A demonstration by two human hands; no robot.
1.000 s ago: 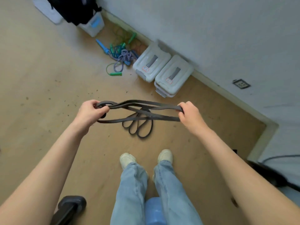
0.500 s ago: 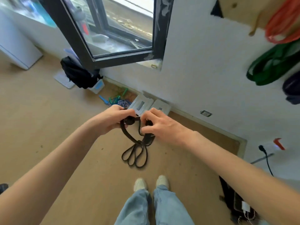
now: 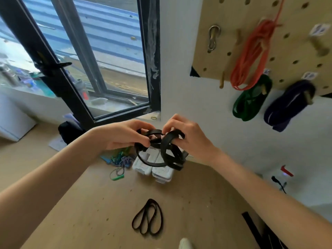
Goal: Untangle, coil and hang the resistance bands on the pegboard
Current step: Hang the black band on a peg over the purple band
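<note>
We hold the black band (image 3: 167, 150) in loops with both hands, left hand (image 3: 124, 135) and right hand (image 3: 190, 139) pinching it. Another black band (image 3: 148, 219) lies on the floor (image 3: 89, 203).

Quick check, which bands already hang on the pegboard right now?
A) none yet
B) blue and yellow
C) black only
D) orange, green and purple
D: an orange band, a green band and a purple band hang from pegs on the pegboard, while the left hand and right hand grip the coiled black band.
</note>
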